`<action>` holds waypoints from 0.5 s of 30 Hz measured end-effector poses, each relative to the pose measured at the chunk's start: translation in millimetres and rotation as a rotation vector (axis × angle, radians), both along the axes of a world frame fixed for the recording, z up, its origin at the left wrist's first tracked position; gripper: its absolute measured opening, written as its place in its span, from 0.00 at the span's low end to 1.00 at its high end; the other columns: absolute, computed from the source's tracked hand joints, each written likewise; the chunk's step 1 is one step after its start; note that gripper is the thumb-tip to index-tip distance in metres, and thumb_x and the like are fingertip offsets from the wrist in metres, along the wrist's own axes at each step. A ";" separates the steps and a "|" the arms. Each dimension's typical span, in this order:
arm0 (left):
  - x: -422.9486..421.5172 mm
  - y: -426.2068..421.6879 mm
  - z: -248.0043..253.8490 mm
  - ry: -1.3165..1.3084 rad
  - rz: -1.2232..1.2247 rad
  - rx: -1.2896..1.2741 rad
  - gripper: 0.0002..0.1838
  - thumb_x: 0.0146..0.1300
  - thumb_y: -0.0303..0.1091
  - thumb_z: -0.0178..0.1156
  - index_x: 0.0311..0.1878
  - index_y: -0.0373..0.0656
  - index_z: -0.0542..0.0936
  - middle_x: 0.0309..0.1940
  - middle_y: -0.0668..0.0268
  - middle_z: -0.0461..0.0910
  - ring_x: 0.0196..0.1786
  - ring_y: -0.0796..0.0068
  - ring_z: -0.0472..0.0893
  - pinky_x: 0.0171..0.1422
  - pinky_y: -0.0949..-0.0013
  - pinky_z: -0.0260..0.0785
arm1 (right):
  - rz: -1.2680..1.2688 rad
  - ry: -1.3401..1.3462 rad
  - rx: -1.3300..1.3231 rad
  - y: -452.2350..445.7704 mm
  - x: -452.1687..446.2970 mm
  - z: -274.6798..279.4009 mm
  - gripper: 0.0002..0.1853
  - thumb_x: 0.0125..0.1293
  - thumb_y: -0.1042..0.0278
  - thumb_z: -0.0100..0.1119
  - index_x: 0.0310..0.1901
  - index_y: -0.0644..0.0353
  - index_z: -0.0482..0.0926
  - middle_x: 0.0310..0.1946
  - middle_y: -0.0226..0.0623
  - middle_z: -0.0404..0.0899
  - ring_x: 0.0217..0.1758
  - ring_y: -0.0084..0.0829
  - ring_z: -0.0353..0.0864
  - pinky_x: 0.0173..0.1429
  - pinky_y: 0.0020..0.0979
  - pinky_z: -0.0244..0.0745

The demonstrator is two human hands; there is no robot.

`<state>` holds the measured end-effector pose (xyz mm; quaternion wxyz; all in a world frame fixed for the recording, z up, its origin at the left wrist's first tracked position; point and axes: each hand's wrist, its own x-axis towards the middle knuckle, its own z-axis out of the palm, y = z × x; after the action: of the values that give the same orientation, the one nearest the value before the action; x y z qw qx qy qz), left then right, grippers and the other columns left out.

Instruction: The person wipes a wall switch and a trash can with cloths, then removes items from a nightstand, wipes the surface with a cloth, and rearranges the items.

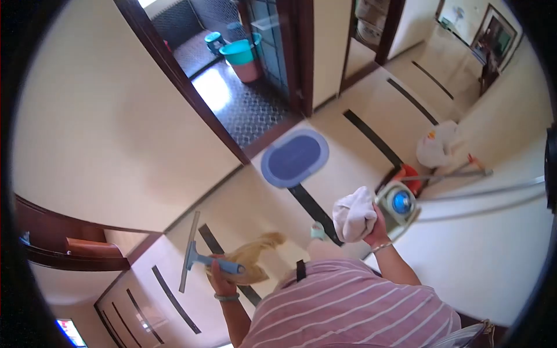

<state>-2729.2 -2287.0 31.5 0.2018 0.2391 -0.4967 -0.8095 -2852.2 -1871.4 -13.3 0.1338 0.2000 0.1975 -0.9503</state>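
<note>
Beyond the striped shirt (360, 304), left hand (220, 281) curls round a squeegee handle (232, 267); right hand (378, 231) clutches white cloth (351, 214).

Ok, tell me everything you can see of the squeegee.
The squeegee is T-shaped: a blue-grey handle, seemingly plastic, joins a long, thin, straight greyish blade near its middle. The left hand grips the handle, with the thumb across it and the handle's end showing beyond. The blade points away from the hand, toward the picture's left. A yellowish-brown cloth-like item appears beside the handle; whether they touch is unclear. No damage is visible at this size.
</note>
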 end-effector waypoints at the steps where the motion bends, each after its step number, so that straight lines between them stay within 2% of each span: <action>1: -21.5 -1.6 5.6 0.048 0.024 0.053 0.16 0.62 0.42 0.57 0.49 0.45 0.70 0.39 0.64 0.75 0.45 0.68 0.76 0.52 0.62 0.70 | 0.032 0.046 0.024 -5.1 -34.5 10.7 0.23 0.70 0.51 0.38 0.58 0.57 0.69 0.52 0.37 0.75 0.56 0.34 0.74 0.65 0.39 0.65; 5: -66.4 -5.9 11.3 0.144 0.163 0.132 0.17 0.61 0.42 0.56 0.49 0.43 0.69 0.38 0.61 0.75 0.45 0.67 0.75 0.53 0.62 0.68 | 0.207 0.141 0.001 -24.5 -135.2 7.8 0.24 0.70 0.50 0.39 0.58 0.58 0.68 0.52 0.37 0.75 0.57 0.35 0.73 0.65 0.40 0.64; 8: -92.9 -20.6 13.0 0.110 0.274 0.111 0.18 0.61 0.41 0.56 0.50 0.43 0.68 0.37 0.61 0.76 0.43 0.67 0.76 0.50 0.62 0.69 | 0.244 0.060 -0.062 -69.6 -201.3 16.9 0.25 0.70 0.49 0.38 0.58 0.58 0.68 0.52 0.37 0.75 0.57 0.35 0.73 0.65 0.40 0.64; 12: -133.9 -42.1 -7.9 0.048 0.433 0.133 0.18 0.61 0.40 0.57 0.50 0.43 0.68 0.35 0.60 0.76 0.40 0.67 0.76 0.46 0.63 0.71 | 0.381 0.020 -0.042 -121.9 -269.2 10.1 0.26 0.71 0.47 0.35 0.60 0.57 0.67 0.55 0.38 0.72 0.59 0.37 0.71 0.66 0.41 0.63; 15: -173.0 -76.9 -35.2 0.084 0.485 0.156 0.18 0.61 0.42 0.57 0.49 0.43 0.68 0.33 0.61 0.76 0.36 0.68 0.77 0.41 0.66 0.73 | 0.401 0.048 -0.028 -146.5 -323.5 9.9 0.26 0.69 0.47 0.40 0.60 0.58 0.67 0.55 0.39 0.72 0.59 0.37 0.71 0.66 0.42 0.63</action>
<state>-2902.2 -2363.9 -3.7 0.3911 0.3323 -0.3521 -0.7827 -3175.6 -2017.9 -3.4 0.3181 0.1320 0.2234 -0.9118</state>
